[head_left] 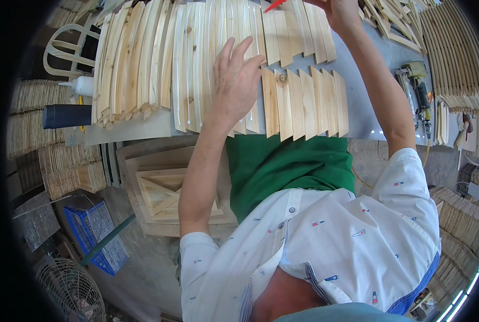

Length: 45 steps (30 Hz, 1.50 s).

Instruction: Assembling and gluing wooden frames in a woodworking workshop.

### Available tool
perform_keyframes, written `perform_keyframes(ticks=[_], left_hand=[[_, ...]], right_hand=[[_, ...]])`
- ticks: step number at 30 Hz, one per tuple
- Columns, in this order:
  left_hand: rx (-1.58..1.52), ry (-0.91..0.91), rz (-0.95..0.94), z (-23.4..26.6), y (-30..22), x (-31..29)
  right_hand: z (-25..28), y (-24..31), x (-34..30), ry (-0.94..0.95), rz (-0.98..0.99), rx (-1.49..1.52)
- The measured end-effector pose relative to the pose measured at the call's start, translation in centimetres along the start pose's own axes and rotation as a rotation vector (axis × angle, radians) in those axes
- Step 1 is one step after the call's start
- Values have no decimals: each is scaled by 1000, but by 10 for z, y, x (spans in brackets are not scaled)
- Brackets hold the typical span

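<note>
My left hand [235,86] rests with fingers spread on a row of pale wooden strips [196,70] laid side by side on the table. Thin white lines of glue run along several of these strips. At the top edge, my right hand [340,12] is partly cut off by the frame. Beside it a red pointed nozzle [274,5] slants down over the strips, apparently of a glue bottle in that hand; its body is out of view. Shorter strips with slanted ends [304,104] lie in a row right of my left hand, nearest my body.
Stacked curved wooden strips [135,59] fill the table's left side. A white squeeze bottle [81,86] and a dark cylinder [67,116] sit at the left edge. A nail gun [415,80] lies at the right. Below stand a blue crate [97,236] and a fan [70,290].
</note>
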State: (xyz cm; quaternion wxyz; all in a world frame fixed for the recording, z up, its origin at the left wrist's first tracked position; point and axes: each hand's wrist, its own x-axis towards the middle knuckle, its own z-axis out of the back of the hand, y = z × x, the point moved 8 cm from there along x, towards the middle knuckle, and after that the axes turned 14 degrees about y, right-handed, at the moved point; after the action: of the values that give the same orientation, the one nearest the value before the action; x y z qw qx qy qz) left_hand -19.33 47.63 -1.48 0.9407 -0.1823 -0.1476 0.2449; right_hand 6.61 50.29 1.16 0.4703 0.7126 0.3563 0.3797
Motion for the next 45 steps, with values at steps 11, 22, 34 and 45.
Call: perform_keyframes(ticks=[11, 22, 34, 45], left_hand=[[85, 54, -42, -11, -12, 6], [74, 58, -28, -11, -15, 8], [40, 11, -73, -9, -21, 11], [89, 62, -107, -16, -27, 19]], right_hand=[[3, -16, -45, 178, -187, -35], [-1, -11, 21, 145, 46, -164], [28, -1, -4, 1, 57, 6], [25, -16, -52, 132, -236, -38]])
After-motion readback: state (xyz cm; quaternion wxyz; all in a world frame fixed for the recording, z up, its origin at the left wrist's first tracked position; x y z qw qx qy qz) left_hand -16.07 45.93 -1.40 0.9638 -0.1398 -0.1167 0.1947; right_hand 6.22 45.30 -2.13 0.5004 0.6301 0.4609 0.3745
